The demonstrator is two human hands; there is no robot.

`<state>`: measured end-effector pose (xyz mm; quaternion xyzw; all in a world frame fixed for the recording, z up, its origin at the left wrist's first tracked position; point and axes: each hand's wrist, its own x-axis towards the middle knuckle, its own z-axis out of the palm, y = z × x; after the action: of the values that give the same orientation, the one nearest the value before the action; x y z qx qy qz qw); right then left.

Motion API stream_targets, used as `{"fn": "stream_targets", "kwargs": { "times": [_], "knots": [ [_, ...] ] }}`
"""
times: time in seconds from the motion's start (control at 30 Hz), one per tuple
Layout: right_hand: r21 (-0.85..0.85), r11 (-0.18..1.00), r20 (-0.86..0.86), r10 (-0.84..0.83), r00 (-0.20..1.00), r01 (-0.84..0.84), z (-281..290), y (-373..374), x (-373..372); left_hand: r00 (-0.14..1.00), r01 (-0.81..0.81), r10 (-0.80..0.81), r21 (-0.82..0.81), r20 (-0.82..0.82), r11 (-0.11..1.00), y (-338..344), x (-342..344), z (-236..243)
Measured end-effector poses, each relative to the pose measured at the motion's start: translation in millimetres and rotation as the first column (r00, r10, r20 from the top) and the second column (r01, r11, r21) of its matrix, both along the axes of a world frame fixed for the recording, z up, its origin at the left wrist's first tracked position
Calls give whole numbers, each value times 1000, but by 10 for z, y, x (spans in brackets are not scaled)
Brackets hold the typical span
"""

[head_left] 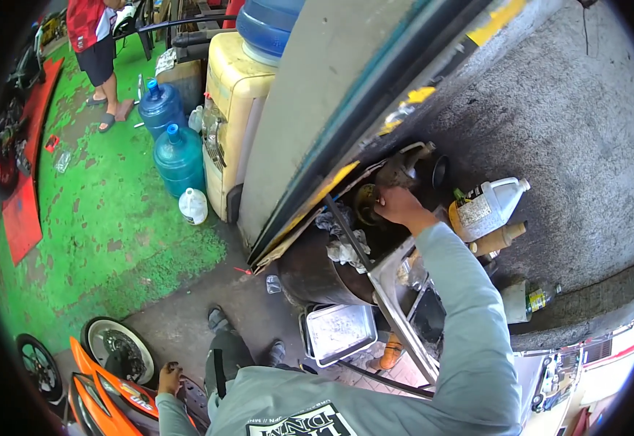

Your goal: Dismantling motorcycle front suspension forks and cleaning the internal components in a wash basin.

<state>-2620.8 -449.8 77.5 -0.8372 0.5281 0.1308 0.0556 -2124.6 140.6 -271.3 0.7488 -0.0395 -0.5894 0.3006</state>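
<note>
My right hand (398,206) reaches over a dark drum (310,270), its fingers closed at the edge of a grimy, round yellowish container (366,203). The fingertips are partly hidden, and the container's inside is too dark to make out. Just beyond the hand lies a dirty bottle-like vessel (398,171). Crumpled grey rags (349,248) rest on the drum beside a metal frame (391,294). Low at the left, my left hand (170,379) is beside an orange motorcycle (110,396). Its dark-stained fingers are curled, and what they may hold does not show.
White jug (488,208) and cardboard-coloured tube (501,238) lie right of my arm. A leaning grey panel (317,109) edges the drum. Below stands a metal tray (340,333). Blue water bottles (179,161) flank a yellow dispenser (233,94). A person (97,51) stands on green floor.
</note>
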Motion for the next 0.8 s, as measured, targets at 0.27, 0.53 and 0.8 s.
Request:
{"fn": "stream_targets", "kwargs": {
  "times": [0.27, 0.53, 0.8],
  "knots": [
    [381, 923, -216, 45, 975, 42, -1086, -171, -108, 999, -2, -6, 169, 42, 986, 630, 522, 250],
    [348, 937, -150, 22, 989, 31, -816, 113, 272, 990, -25, 66, 306, -126, 952, 561, 1124, 33],
    [-230, 965, 279, -59, 958, 126, 673, 957, 160, 731, 681, -647, -168, 217, 713, -713, 1649, -282]
  ]
}}
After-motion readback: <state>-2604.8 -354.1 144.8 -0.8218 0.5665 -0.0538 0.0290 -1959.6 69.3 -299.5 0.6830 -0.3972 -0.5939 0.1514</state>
